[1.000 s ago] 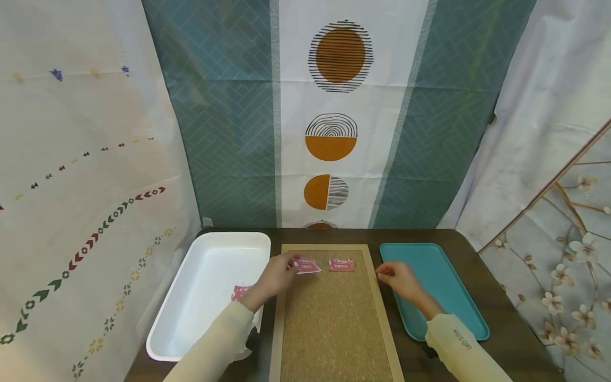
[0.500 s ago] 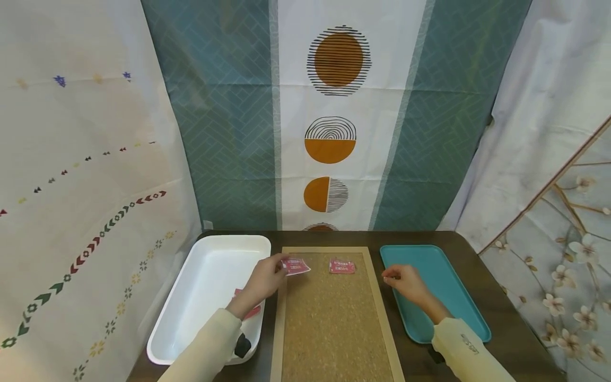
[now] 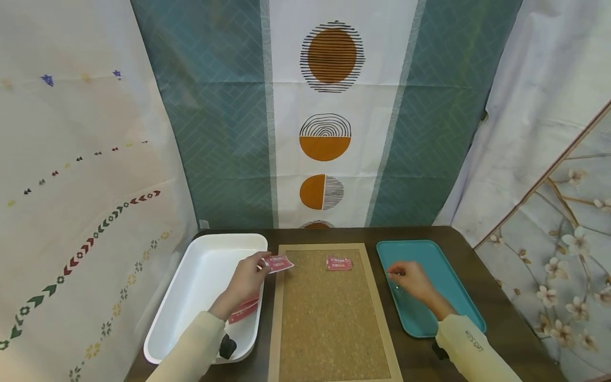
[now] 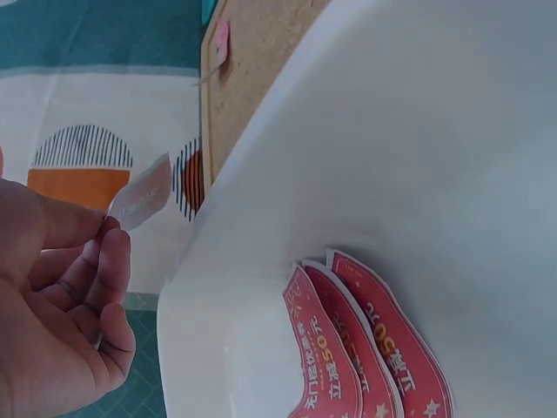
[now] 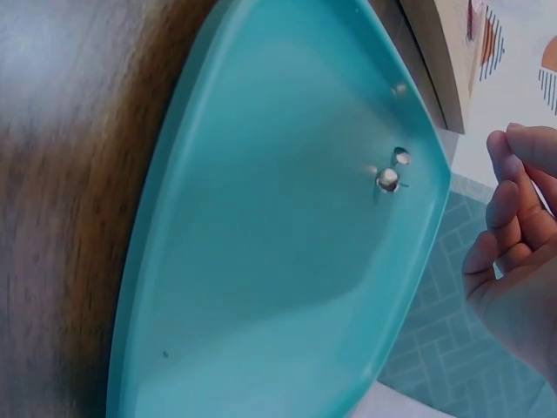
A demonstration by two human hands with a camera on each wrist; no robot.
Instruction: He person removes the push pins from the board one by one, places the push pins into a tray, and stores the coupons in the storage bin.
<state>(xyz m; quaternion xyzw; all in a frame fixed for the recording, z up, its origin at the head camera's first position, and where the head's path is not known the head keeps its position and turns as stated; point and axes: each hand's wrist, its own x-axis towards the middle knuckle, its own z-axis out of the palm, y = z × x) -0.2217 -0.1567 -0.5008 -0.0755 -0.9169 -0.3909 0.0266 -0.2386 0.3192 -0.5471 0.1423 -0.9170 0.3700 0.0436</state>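
Note:
My left hand (image 3: 245, 278) pinches a pink-red paper coupon (image 3: 278, 263) between thumb and fingertips, over the near-right rim of the white bin. The left wrist view shows this coupon (image 4: 144, 196) from its pale side. Several red coupons (image 4: 348, 348) lie overlapping in the bin. One more coupon (image 3: 339, 263) sits near the top of the cork board (image 3: 329, 318). Above the left part of the teal tray, my right hand (image 3: 414, 281) has thumb and fingertips together; a tiny pale spot there looks like a thumbtack, mostly hidden. Two shiny thumbtacks (image 5: 388, 180) lie in the tray.
The white bin (image 3: 164, 313) stands left of the wood-framed board, and the teal tray (image 3: 448, 286) stands right of it. All rest on a dark wooden table (image 3: 513, 329). Patterned curtains (image 3: 229, 159) hang close behind and at both sides.
My left hand has carried its coupon leftward, off the board toward the bin. My right hand has moved right, from the board's edge to above the tray.

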